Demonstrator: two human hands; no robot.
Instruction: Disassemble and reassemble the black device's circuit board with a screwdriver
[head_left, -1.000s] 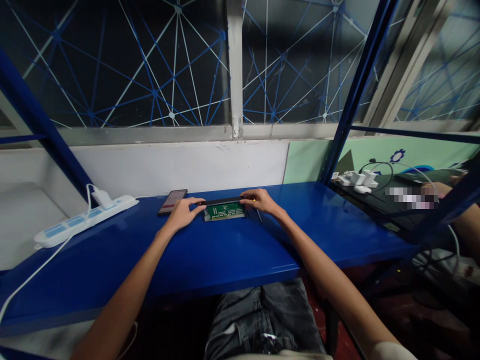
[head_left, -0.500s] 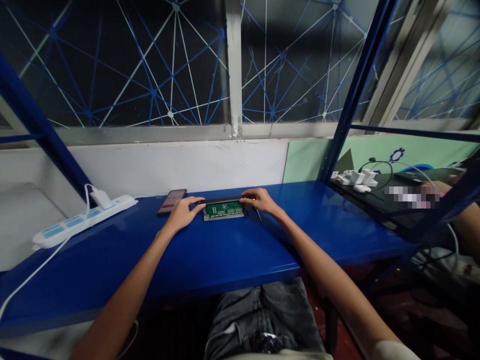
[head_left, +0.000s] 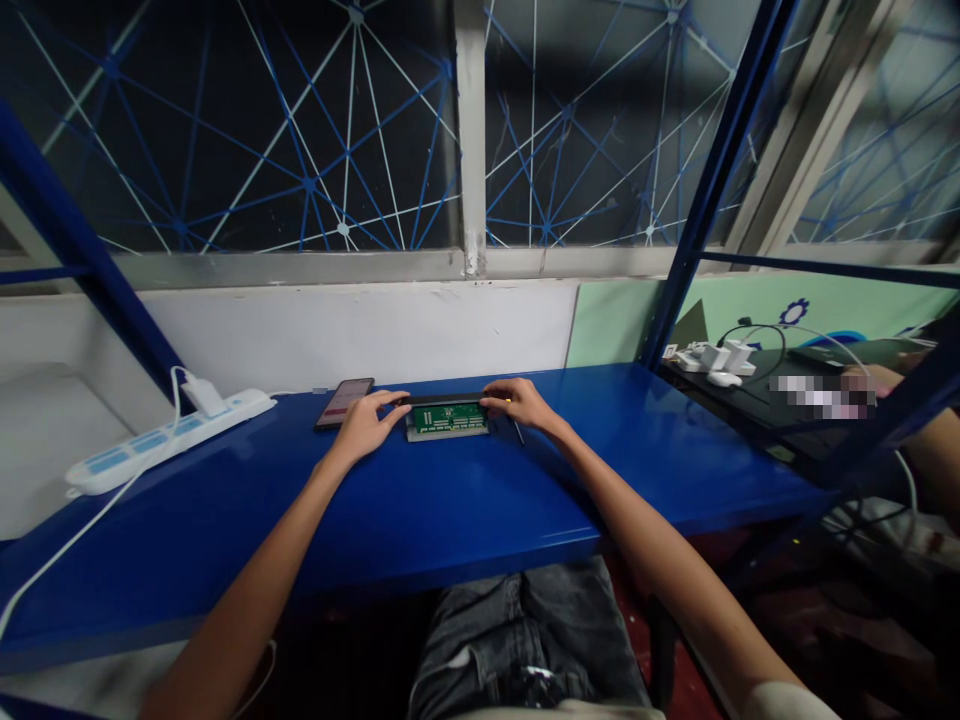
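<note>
Circuit board [head_left: 448,418], green, lies near the middle of the blue tabletop [head_left: 465,510], between your two hands, with its long sides running left to right. A pale border [head_left: 448,435] shows along the side nearest you, and a dark strip [head_left: 446,400] runs along the far side. Your left hand [head_left: 366,424] pinches the left end of the strip between thumb and fingers; your right hand [head_left: 525,405] pinches its right end in the same manner. Whether the strip touches the board along its whole length, you cannot tell from this view. Just below your right hand, a thin rod [head_left: 519,432] rests at a slant, partly hidden by the fingers. Beyond your left hand lies a phone [head_left: 345,403], screen upward. Farther left, a white power strip [head_left: 169,443] carries a plug [head_left: 206,398], with a white cable [head_left: 79,547] trailing toward you. At far right, past the blue post [head_left: 694,240], white chargers [head_left: 724,358] sit near another person's arm [head_left: 930,430].
</note>
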